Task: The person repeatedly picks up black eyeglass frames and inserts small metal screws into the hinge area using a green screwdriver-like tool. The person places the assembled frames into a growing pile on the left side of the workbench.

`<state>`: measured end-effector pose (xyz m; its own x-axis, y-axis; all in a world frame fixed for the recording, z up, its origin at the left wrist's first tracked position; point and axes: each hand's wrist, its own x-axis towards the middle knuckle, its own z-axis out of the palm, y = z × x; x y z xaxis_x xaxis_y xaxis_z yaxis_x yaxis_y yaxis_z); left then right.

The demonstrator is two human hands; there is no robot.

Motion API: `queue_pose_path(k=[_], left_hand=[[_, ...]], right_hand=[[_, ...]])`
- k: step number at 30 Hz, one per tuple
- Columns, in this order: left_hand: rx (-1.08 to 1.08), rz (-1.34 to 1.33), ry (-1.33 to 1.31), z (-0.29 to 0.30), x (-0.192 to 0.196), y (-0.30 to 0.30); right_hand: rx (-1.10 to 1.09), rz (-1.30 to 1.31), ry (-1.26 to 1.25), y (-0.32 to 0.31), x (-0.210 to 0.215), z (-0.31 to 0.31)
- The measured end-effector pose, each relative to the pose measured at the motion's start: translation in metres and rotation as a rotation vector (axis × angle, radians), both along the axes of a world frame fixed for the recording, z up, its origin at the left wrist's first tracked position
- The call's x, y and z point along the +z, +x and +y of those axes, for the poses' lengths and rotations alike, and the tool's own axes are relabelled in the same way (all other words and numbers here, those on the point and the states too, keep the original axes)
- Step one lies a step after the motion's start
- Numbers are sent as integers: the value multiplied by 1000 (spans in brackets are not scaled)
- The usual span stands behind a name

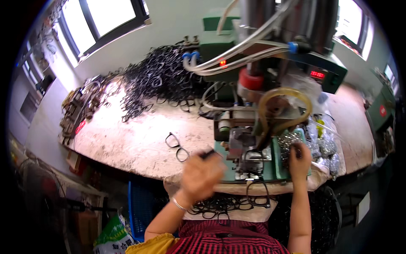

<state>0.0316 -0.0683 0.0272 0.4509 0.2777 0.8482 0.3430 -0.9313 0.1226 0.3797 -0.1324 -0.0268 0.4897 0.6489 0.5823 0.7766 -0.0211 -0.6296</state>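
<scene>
My left hand (pixel 202 175), smeared by motion, is over the table's front edge, left of the press. A short black piece (pixel 208 153) shows at its fingertips; whether the fingers grip it is unclear. My right hand (pixel 299 160) reaches into a green tray (pixel 278 163) of small shiny metal parts (pixel 289 139), fingers curled together; what they pinch is hidden. Between the hands, a black eyeglass frame sits at the metal fixture (pixel 249 171) of the press. Another black frame (pixel 267 195) hangs below it at the edge. One more eyeglass frame (pixel 172 146) lies on the table, left of the press.
A large heap of black eyeglass frames (pixel 158 78) covers the back of the table. More frames (pixel 226 206) rest on my lap. Bagged metal parts (pixel 327 148) lie right of the tray. White hoses (pixel 237 55) loop around the press. A blue crate (pixel 139 211) stands at lower left.
</scene>
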Motion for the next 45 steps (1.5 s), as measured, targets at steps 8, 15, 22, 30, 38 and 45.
queue_pose_path(k=[8,15,22,30,38,45], left_hand=[[502,625,-280,122,-88,-117],[728,411,-748,228,-52,-38],[719,646,-788,208,-81,-49],[385,-165,-817,87,-58,-72],[139,-772,-1264,34,-48,-37],[-258,-640,-652,4,59,18]], right_hand=[[67,628,188,-13,-16,-18],[88,526,123,-28,13,3],[-119,344,34,-17,0,-51],[-1,496,52,-36,26,-43],[-7,537,51,-42,15,-1],[343,147,319,-100,81,14]])
